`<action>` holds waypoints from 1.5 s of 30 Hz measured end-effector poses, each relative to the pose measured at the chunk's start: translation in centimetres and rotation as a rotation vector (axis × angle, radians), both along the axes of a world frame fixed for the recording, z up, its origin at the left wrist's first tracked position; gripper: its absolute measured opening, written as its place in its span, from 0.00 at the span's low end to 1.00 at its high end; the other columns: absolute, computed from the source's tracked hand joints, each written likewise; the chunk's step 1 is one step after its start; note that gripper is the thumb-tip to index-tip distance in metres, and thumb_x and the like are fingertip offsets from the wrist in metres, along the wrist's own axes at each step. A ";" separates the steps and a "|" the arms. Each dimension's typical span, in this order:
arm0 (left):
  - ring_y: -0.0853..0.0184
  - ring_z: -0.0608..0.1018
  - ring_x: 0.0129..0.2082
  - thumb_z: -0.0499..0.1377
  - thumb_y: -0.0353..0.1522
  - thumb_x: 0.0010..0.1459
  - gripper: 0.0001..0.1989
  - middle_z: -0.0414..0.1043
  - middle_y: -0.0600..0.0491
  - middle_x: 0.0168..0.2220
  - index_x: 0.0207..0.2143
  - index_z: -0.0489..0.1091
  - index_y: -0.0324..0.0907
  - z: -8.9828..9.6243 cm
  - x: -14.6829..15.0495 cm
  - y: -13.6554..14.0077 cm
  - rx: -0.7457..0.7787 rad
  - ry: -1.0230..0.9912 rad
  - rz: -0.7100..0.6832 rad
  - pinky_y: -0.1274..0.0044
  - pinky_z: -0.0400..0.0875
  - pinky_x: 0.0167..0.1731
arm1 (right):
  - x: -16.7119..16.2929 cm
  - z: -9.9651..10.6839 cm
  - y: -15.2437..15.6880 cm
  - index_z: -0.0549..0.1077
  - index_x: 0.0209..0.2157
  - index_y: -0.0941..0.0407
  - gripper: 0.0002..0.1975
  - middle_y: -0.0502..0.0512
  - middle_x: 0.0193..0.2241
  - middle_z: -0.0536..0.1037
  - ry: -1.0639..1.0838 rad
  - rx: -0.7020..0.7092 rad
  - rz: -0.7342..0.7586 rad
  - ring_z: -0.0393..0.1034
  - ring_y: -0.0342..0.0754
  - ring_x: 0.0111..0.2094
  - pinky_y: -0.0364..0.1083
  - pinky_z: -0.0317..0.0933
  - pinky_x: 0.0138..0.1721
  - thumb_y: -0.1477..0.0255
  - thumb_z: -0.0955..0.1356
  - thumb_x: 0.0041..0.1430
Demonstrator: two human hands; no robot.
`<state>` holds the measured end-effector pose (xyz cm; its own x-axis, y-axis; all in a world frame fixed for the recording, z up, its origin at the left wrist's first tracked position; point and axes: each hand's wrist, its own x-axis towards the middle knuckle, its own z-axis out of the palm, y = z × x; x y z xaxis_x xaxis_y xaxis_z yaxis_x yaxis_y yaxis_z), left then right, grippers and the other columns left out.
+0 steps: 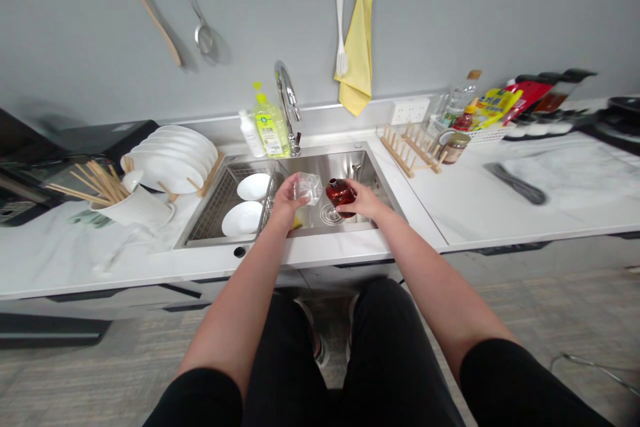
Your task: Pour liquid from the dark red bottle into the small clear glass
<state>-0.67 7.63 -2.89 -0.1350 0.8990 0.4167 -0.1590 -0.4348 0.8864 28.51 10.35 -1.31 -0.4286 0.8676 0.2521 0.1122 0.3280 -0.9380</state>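
Over the sink (385,197), my left hand (286,203) is closed around a clear, faceted glass-like container (309,188). Close beside it, my right hand (364,200) grips a dark red-brown bottle (341,196), whose narrow neck tilts toward the clear container; the two stay slightly apart. I cannot tell whether any liquid passes between them. Below the bottle lies the round drain (330,215). A bit of yellow (297,222), perhaps a sponge, shows under my left wrist. The chrome faucet (286,90) stands behind my hands.
Left of my hands, a wire basket (213,213) holds two white bowls (243,218). Behind stand a green soap bottle (270,123) and a white bottle (251,133). A plate rack (185,153) and chopstick holder (143,213) sit left; a wooden rack (413,147) and jar (456,147) stand right.
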 end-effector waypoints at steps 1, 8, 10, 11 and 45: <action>0.50 0.82 0.61 0.84 0.37 0.41 0.46 0.81 0.45 0.61 0.64 0.77 0.48 0.0 -0.1 0.0 0.003 0.010 -0.005 0.63 0.79 0.59 | 0.0 0.1 -0.1 0.76 0.64 0.50 0.46 0.61 0.58 0.86 -0.012 0.005 -0.001 0.85 0.62 0.56 0.66 0.74 0.66 0.68 0.87 0.42; 0.51 0.83 0.61 0.83 0.34 0.42 0.46 0.81 0.45 0.62 0.65 0.78 0.49 -0.1 -0.2 0.0 0.000 0.032 -0.078 0.61 0.76 0.64 | 0.2 0.2 -0.1 0.76 0.65 0.50 0.45 0.59 0.56 0.86 -0.081 0.071 0.000 0.85 0.61 0.53 0.64 0.76 0.63 0.67 0.86 0.45; 0.51 0.83 0.61 0.83 0.34 0.42 0.47 0.81 0.46 0.62 0.66 0.78 0.49 0.0 -0.1 -0.1 -0.009 0.038 -0.091 0.60 0.76 0.65 | 0.2 0.2 -0.1 0.77 0.64 0.50 0.44 0.59 0.56 0.87 -0.099 0.088 -0.001 0.85 0.61 0.52 0.63 0.77 0.62 0.67 0.86 0.45; 0.51 0.83 0.61 0.83 0.33 0.41 0.47 0.81 0.46 0.62 0.66 0.78 0.49 0.1 0.0 -0.2 -0.016 0.036 -0.094 0.60 0.75 0.65 | 0.2 0.2 -0.1 0.77 0.64 0.50 0.43 0.59 0.56 0.87 -0.105 0.093 -0.001 0.85 0.61 0.52 0.63 0.77 0.61 0.67 0.86 0.45; 0.48 0.82 0.62 0.82 0.31 0.38 0.43 0.81 0.43 0.60 0.60 0.80 0.45 1.6 -0.2 -0.7 0.007 0.143 -0.028 0.57 0.75 0.67 | 0.3 0.8 -0.3 0.79 0.64 0.48 0.43 0.56 0.55 0.87 -0.160 0.096 0.020 0.84 0.60 0.54 0.60 0.74 0.63 0.68 0.85 0.44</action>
